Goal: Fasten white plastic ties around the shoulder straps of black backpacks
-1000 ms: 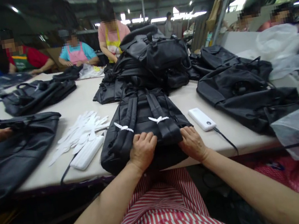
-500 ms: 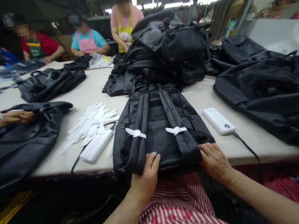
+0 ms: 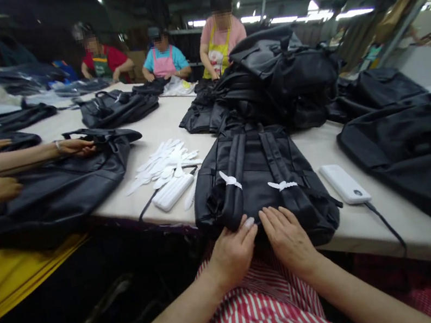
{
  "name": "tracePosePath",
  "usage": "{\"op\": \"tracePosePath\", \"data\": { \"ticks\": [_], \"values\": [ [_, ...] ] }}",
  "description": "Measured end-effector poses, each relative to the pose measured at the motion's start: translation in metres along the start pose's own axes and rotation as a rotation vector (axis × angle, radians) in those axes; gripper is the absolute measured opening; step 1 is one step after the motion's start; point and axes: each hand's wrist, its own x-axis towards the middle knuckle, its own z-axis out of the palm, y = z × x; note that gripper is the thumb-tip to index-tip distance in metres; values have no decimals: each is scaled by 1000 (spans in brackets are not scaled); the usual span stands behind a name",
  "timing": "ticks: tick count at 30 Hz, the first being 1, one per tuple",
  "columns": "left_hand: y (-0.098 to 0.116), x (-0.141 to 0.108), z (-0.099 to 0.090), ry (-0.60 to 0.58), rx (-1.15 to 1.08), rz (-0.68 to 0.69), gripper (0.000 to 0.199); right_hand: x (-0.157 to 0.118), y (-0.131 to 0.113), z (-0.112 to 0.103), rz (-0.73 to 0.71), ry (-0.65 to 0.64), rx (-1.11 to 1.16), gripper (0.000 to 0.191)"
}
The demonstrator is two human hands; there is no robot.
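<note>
Both hands lie open, with nothing pinched or gripped. The fingertips (image 3: 249,223) of the left hand (image 3: 233,253) rest on the lower edge of the black backpack (image 3: 254,158), at the end of one shoulder strap. The fingers (image 3: 281,222) of the right hand (image 3: 290,241) sit slightly spread on the same edge, and the two hands are nearly touching.

The backpack lies flat on a cream work table (image 3: 145,134) with its straps facing up, each strap bound by a white plastic tie (image 3: 230,180). Just right of the backpack is a white power bank (image 3: 344,183); a small mark on it is too small to read, and its black cable (image 3: 385,224) runs over the table edge. Left of the backpack lie a second white power bank (image 3: 173,192) and a pile of white plastic strips (image 3: 162,164). A stack of black bags (image 3: 284,75) sits directly beyond the backpack. Well left of the backpack, a co-worker's hand (image 3: 76,147) rests on another black bag (image 3: 59,193).
</note>
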Motion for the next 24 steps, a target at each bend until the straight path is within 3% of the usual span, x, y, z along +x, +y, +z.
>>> {"op": "tracePosePath", "data": {
  "ticks": [2, 4, 6, 8, 13, 18, 24],
  "values": [
    [-5, -26, -16, 84, -129, 126, 30, -1, 2, 4, -27, -38, -31, 41],
    [-15, -47, -27, 248, -127, -41, 29, -4, 4, 3, -58, -59, -52, 41],
    [-28, -56, -33, 320, -38, -258, 32, -3, 5, 0, -70, -70, -65, 38],
    [-39, -50, -37, 287, 40, -348, 36, 0, 7, -2, -64, -78, -67, 31],
    [-49, -7, -48, 99, 61, -287, 44, 8, 18, 2, -29, -4, -59, 22],
    [-51, 21, -56, -26, 191, -361, 56, 12, 29, 1, -44, 107, -49, 24],
    [-73, 20, -45, -24, 298, -164, 36, 21, 34, -8, -27, 121, -71, 25]
  ]
}}
